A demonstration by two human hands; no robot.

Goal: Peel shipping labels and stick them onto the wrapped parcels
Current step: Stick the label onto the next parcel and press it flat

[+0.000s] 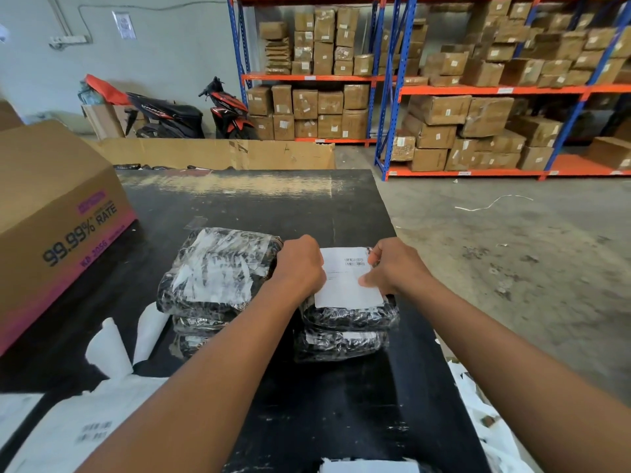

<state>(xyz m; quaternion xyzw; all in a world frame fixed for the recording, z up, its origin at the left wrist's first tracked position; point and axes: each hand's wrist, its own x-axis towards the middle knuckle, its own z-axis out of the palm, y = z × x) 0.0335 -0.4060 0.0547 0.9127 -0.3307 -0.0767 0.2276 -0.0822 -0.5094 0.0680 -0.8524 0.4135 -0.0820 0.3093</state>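
Black and scuffed, the bench (pixel 341 421) runs away from us. Nearest to us it is littered with peeled white backing sheets (pixel 68 431) on the left and torn white paper scraps (pixel 485 414) along the right edge.

Our two bare forearms reach forward to two short stacks of black parcels wrapped in glossy clear film. On the right stack, the top parcel (pixel 348 317) carries a white rectangular shipping label (pixel 343 288) with small barcodes, lying flat on its upper face. Our left hand (pixel 300 264) sits knuckles-up at the label's left edge. Its fingers are curled under and hidden, so we cannot tell whether it grips or only presses. Our right hand (pixel 397 266) lays its thumb flat on the label's right side, and its fingers curl over the parcel's far right corner.

Beneath lies a second parcel (pixel 338 346). The left stack (pixel 215 271) stands just beside. White patches show on its top, but glare keeps us from calling them a label.

We judge this label to be placed and being pressed down. How many parcels lack labels we cannot say.

Further left sits a large brown cardboard box with a pink band (pixel 51 206). Beyond the bench are a low cardboard wall (pixel 218 151), two parked scooters (pixel 225 110) and blue-and-orange racks of brown cartons (pixel 478 90).
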